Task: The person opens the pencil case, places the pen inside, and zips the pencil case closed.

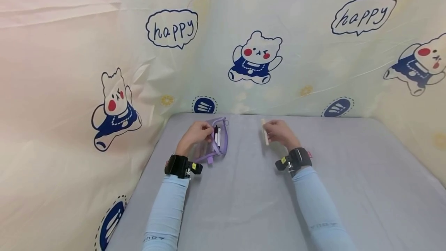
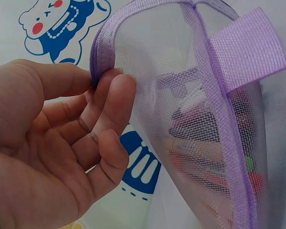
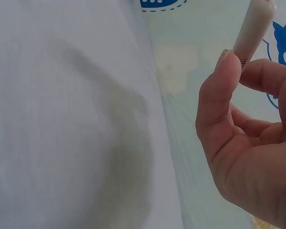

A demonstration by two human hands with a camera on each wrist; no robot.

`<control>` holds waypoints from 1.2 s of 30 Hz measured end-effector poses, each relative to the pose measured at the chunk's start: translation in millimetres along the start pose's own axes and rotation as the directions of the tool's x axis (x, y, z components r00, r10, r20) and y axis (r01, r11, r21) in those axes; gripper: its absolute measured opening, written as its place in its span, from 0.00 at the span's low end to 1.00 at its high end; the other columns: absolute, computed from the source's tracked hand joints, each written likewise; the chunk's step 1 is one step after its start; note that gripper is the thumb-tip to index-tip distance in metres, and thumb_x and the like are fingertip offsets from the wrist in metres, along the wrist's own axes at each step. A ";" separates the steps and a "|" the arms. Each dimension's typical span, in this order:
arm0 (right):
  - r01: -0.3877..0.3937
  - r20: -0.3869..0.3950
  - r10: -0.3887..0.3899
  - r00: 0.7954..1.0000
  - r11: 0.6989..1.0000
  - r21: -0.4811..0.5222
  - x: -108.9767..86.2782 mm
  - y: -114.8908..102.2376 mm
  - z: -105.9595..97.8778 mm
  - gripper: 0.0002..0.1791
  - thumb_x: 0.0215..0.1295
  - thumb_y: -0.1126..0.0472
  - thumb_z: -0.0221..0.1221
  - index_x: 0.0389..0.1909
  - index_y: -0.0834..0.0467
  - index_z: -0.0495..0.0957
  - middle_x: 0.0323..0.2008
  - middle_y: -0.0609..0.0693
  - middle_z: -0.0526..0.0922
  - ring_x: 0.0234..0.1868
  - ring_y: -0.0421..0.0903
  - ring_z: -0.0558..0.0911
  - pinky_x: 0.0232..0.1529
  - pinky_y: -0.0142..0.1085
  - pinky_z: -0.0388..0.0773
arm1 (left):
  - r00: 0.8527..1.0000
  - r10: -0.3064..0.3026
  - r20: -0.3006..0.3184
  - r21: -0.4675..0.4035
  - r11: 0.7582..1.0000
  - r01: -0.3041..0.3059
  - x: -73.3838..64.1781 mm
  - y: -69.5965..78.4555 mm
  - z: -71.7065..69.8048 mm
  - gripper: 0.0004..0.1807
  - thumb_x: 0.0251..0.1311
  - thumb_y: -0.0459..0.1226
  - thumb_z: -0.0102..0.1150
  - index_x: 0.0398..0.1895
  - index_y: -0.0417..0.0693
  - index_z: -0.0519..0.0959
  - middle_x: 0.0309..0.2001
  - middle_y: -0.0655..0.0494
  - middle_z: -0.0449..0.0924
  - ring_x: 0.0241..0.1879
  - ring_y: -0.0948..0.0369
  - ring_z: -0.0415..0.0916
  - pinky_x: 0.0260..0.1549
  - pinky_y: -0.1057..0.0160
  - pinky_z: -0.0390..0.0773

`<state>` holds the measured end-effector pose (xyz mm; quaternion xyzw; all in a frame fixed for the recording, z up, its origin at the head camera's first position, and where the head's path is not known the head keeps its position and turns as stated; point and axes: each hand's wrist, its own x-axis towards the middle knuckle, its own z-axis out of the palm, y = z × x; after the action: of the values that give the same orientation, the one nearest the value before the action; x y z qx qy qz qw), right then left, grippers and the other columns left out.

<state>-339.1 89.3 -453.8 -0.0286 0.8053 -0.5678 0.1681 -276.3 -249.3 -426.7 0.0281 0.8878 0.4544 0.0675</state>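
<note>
On the left of the table in the head view is a see-through mesh pencil case (image 1: 225, 139) with purple trim, its top open. My left hand (image 1: 198, 133) pinches the case's purple zipper edge (image 2: 103, 62) between thumb and fingers. Inside the case lie black-and-white markers (image 1: 218, 136) and, blurred by the mesh, several coloured items (image 2: 205, 152). To the right of the case, my right hand (image 1: 280, 131) holds a slim off-white pen-like stick (image 3: 255, 28) upright between thumb and fingers. Small dark print shows beside the thumb; the fingers cover part of the stick.
A grey cloth covers the table (image 1: 240, 204). Behind and beside it hangs a pale curtain (image 1: 216, 57) printed with cartoon bears. A purple fabric tab (image 2: 250, 50) sticks out from the end of the case.
</note>
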 end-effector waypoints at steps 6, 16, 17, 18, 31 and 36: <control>0.004 0.043 -0.006 0.999 0.999 0.051 6.5 -9.4 17.4 0.25 0.70 0.55 0.54 0.60 0.68 0.69 0.47 0.62 0.76 0.33 0.46 0.80 0.33 0.35 0.82 | 1.000 0.003 0.000 -0.003 1.000 -0.003 -0.3 2.2 -3.3 0.13 0.71 0.38 0.50 0.46 0.36 0.80 0.33 0.49 0.81 0.30 0.58 0.80 0.48 0.52 0.80; -0.017 0.084 0.008 0.996 0.994 0.112 13.3 -28.9 47.9 0.23 0.70 0.56 0.55 0.59 0.66 0.70 0.46 0.64 0.77 0.33 0.47 0.80 0.33 0.36 0.82 | 1.000 -0.003 -0.004 -0.003 1.000 0.003 -0.5 3.5 -4.0 0.12 0.71 0.38 0.51 0.43 0.39 0.80 0.32 0.49 0.81 0.31 0.56 0.81 0.50 0.51 0.79; -0.019 0.087 0.009 0.996 0.993 0.117 13.6 -30.1 50.9 0.22 0.70 0.56 0.55 0.58 0.66 0.71 0.45 0.63 0.77 0.32 0.47 0.80 0.33 0.36 0.82 | 1.000 -0.001 -0.005 0.002 1.000 0.001 0.1 3.5 -3.8 0.11 0.71 0.38 0.51 0.42 0.40 0.80 0.32 0.49 0.81 0.32 0.55 0.82 0.49 0.51 0.79; -0.020 0.088 0.009 0.996 0.992 0.124 14.2 -31.1 53.7 0.22 0.70 0.56 0.56 0.57 0.66 0.71 0.43 0.62 0.78 0.32 0.46 0.80 0.32 0.37 0.82 | 1.000 0.000 -0.007 0.006 1.000 0.000 0.6 3.7 -3.7 0.11 0.71 0.38 0.51 0.42 0.40 0.80 0.32 0.49 0.81 0.32 0.55 0.82 0.49 0.52 0.79; -0.035 0.134 0.011 0.991 0.983 0.180 23.9 -32.6 87.7 0.19 0.68 0.59 0.57 0.54 0.67 0.73 0.30 0.52 0.78 0.26 0.44 0.79 0.28 0.35 0.81 | 1.000 0.021 -0.009 0.001 1.000 -0.021 4.0 5.8 -2.5 0.11 0.70 0.37 0.52 0.40 0.39 0.80 0.31 0.48 0.81 0.33 0.51 0.82 0.46 0.52 0.81; -0.049 0.163 0.018 0.986 0.981 0.189 28.9 -31.7 105.0 0.16 0.67 0.59 0.57 0.50 0.65 0.75 0.29 0.51 0.79 0.24 0.43 0.78 0.28 0.35 0.80 | 1.000 0.014 -0.009 -0.009 1.000 -0.014 2.4 2.8 -0.5 0.10 0.70 0.36 0.52 0.41 0.38 0.80 0.32 0.48 0.81 0.31 0.54 0.82 0.45 0.52 0.82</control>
<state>-339.1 -23.8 -462.8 -0.0443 0.7310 -0.6357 0.2440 -278.8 -247.8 -424.3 0.0320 0.8858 0.4590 0.0605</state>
